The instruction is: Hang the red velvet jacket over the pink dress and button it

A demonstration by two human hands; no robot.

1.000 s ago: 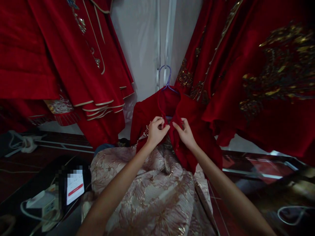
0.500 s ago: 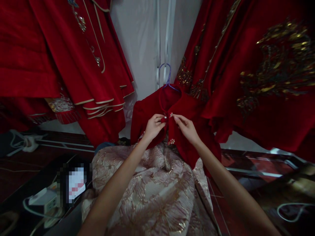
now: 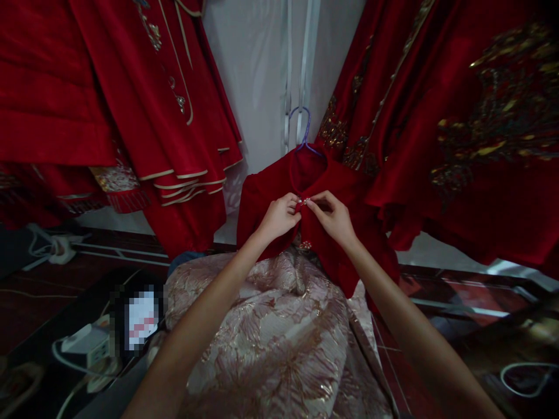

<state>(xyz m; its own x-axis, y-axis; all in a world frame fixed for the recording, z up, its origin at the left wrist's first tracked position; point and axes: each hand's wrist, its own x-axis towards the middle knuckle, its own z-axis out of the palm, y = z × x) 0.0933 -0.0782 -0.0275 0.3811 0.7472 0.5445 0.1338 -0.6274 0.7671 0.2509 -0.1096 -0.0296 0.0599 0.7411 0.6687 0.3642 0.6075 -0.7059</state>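
Observation:
A short red jacket (image 3: pixel 266 186) hangs on a purple hanger (image 3: pixel 305 131) in front of me. My left hand (image 3: pixel 282 216) is closed on the jacket's left front edge, fingertips pinching the cloth near the collar. Opposite it, my right hand (image 3: pixel 334 215) pinches a small beaded clasp (image 3: pixel 306 201) on the other front edge. The two sets of fingertips almost meet, and they partly hide the clasp. Lower on the right edge sits a second flower-shaped clasp (image 3: pixel 306 245). Pinkish floral brocade cloth (image 3: pixel 271 326) spreads below the jacket, under my forearms.
Red garments with pale piping (image 3: pixel 174 134) hang at the left. More red garments with gold embroidery (image 3: pixel 502 116) hang at the right. A blurred lit screen (image 3: pixel 142 320) and a white power strip (image 3: pixel 94 346) are at the lower left.
My hands have come closer together, bringing the jacket's two front edges to each other at the upper clasp. The view has shifted slightly.

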